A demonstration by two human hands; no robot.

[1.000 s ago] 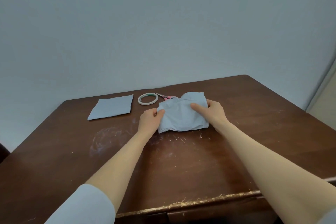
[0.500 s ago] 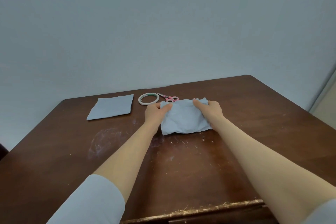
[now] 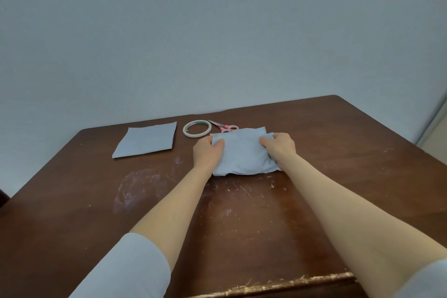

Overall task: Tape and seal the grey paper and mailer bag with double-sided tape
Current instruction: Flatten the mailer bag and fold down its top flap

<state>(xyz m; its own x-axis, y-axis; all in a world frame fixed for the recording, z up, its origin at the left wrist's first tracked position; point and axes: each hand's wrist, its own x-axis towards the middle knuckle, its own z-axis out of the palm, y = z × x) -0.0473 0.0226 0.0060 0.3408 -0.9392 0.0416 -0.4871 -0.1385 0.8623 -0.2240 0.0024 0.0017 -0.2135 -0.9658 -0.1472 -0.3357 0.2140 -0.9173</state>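
Note:
A grey mailer bag [image 3: 243, 152], puffy with a folded top flap, lies on the brown table [image 3: 217, 225] near the far edge. My left hand [image 3: 208, 152] grips its left top corner, thumb on top. My right hand [image 3: 280, 147] pinches its right top corner. A flat grey paper sheet [image 3: 147, 141] lies apart to the left. The roll of double-sided tape [image 3: 197, 128] lies flat between the paper and the bag, untouched.
Pink-handled scissors [image 3: 223, 126] lie just behind the bag, partly hidden by its flap. A pale wall rises behind the table. The table's worn front edge [image 3: 278, 284] is close to me, with scratched wood between it and the bag.
Both hands slid from the bag's sides up to its top corners, folding the raised flap down flat. The bag now lies lower and wider; the scissors show more.

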